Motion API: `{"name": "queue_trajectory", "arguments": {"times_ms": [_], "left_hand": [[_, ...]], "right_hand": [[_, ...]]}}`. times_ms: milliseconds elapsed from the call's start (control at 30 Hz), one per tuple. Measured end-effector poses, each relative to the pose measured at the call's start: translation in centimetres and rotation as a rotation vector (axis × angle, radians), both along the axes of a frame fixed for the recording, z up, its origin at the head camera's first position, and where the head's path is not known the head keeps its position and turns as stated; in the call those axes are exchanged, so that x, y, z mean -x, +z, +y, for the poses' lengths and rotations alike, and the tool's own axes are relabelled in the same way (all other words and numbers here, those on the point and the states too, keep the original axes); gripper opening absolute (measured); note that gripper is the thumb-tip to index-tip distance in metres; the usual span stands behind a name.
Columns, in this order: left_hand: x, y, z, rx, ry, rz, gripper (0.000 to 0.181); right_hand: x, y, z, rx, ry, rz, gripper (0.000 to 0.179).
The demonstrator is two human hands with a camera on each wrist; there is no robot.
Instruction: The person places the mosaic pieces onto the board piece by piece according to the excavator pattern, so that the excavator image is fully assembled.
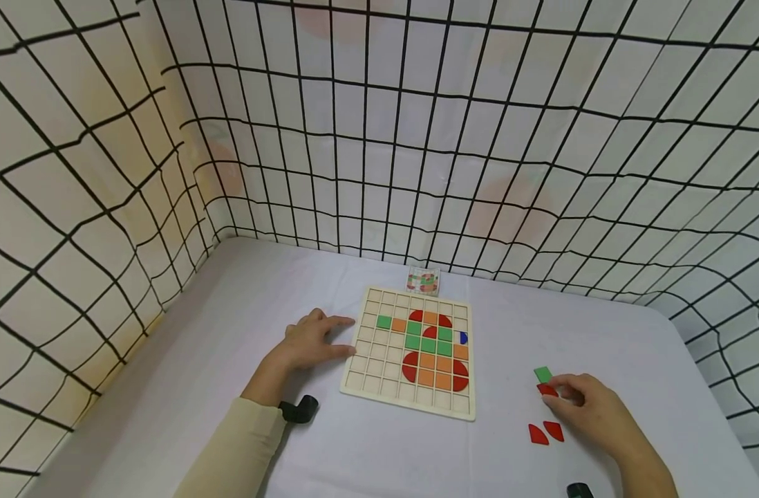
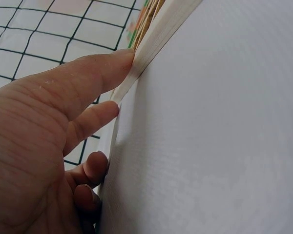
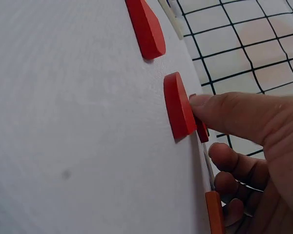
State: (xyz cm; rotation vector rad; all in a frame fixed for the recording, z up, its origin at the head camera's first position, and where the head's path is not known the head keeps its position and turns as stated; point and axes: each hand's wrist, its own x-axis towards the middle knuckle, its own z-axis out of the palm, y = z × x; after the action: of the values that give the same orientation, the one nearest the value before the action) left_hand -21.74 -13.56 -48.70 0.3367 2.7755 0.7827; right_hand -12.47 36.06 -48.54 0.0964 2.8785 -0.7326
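A cream grid board (image 1: 373, 360) lies on the table, with green, orange, red and blue pieces in some cells. My left hand (image 1: 314, 339) is at its left side, thumb and forefinger spread apart and fairly straight, their tips touching the edge. The left wrist view shows the thumb (image 2: 107, 70) against the board's rim (image 2: 154, 44). Off to the right, my right hand (image 1: 594, 411) pinches a red quarter-circle piece (image 1: 547, 391) beside a green square (image 1: 544, 374). Two more red quarter-circle pieces (image 1: 538, 435) lie nearer me. An orange piece (image 3: 215, 212) shows under the right fingers.
A small picture card (image 1: 423, 281) with a coloured pattern stands behind the board. Black grid netting (image 1: 367, 138) over white cloth walls in the back and sides. White cloth covers the table (image 1: 410, 456).
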Motion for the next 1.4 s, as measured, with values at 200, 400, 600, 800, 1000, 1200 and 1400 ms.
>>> {"name": "queue_trajectory", "arguments": {"times_ms": [200, 400, 600, 800, 1000, 1200, 1400], "left_hand": [[0.1, 0.0, -0.2, 0.0, -0.004, -0.002, 0.062], [0.1, 0.0, -0.2, -0.006, -0.001, -0.007, 0.063], [0.0, 0.0, -0.2, -0.003, -0.002, -0.004, 0.063], [0.1, 0.1, -0.2, -0.001, 0.003, 0.0, 0.063], [0.2, -0.1, -0.2, 0.003, 0.004, 0.001, 0.064], [0.4, -0.3, -0.1, 0.013, 0.003, 0.006, 0.063], [0.2, -0.4, 0.0, 0.013, 0.006, -0.002, 0.063]], "right_hand": [[0.0, 0.0, -0.1, 0.001, -0.013, -0.033, 0.049], [0.1, 0.2, 0.0, -0.016, -0.047, -0.054, 0.05], [-0.1, 0.1, 0.0, -0.008, -0.015, -0.031, 0.049], [0.0, -0.3, -0.1, -0.001, -0.013, -0.012, 0.048], [0.0, -0.4, -0.5, 0.009, -0.018, 0.0, 0.047], [-0.1, 0.1, -1.1, 0.013, -0.024, 0.015, 0.049], [-0.2, 0.6, -2.0, 0.027, -0.002, 0.034, 0.044]]}}
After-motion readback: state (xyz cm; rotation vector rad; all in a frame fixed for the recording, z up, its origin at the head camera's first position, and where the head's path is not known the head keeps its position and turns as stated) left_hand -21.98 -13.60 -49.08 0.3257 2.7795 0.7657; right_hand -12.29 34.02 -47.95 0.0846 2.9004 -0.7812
